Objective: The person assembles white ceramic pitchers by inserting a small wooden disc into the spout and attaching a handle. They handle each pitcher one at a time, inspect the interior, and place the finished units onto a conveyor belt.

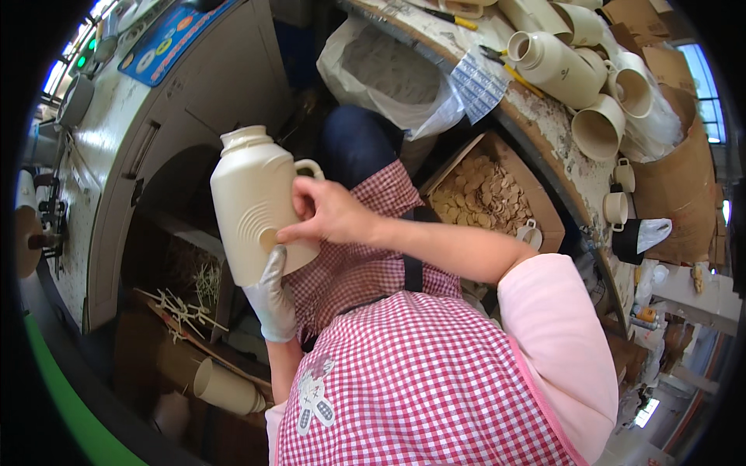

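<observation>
A cream plastic jug shell with a threaded neck and a loop handle leans over my lap. Concentric raised ridges mark its side, and a small round tan disc sits in their middle. My left hand, in a whitish glove, supports the jug low on its side, thumb up beside the disc; its other fingers are hidden behind the shell. My bare right hand reaches across the jug below the handle. Its fingers are curled, and one fingertip touches the disc's edge.
An open carton of many round tan discs stands right of my knees. Behind it is a white plastic bag. The worn bench at right carries several cream jug shells and yellow-handled tools. A cream cylinder lies at lower left.
</observation>
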The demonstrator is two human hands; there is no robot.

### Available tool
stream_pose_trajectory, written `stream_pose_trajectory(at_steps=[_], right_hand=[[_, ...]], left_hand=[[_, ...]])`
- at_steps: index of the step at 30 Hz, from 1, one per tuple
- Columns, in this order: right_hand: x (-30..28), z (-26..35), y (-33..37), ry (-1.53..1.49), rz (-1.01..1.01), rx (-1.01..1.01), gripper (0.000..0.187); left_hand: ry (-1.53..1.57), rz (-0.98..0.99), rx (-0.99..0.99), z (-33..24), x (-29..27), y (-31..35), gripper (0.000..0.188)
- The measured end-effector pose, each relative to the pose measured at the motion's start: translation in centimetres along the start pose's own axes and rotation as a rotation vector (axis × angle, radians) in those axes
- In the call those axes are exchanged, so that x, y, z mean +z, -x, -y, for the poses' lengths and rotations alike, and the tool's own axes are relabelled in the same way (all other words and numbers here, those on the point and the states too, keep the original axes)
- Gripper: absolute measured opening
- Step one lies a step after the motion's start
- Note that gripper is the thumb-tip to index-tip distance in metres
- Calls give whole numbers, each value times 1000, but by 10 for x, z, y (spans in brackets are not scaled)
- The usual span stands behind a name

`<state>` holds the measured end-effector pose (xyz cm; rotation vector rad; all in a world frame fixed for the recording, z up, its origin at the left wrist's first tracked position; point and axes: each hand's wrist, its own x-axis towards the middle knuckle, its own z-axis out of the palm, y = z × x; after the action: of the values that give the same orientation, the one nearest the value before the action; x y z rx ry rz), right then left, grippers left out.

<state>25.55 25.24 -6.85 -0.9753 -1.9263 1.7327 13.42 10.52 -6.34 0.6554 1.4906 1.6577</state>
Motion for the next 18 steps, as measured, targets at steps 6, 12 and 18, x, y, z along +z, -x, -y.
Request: stream_pose_trajectory(at_steps=[6,12,18], right_hand=[[-42,2,-29,-443,224,74,30],[-284,21,-114,1223,-730,-444,22],[-398,-36,-164,1723,-413,-462,24]], left_hand=[[103,-142,106,-4,-1,-8,35],[-434,-171,380,20,-41,-16,31],[-451,-137,364,27,-46,-28,48]])
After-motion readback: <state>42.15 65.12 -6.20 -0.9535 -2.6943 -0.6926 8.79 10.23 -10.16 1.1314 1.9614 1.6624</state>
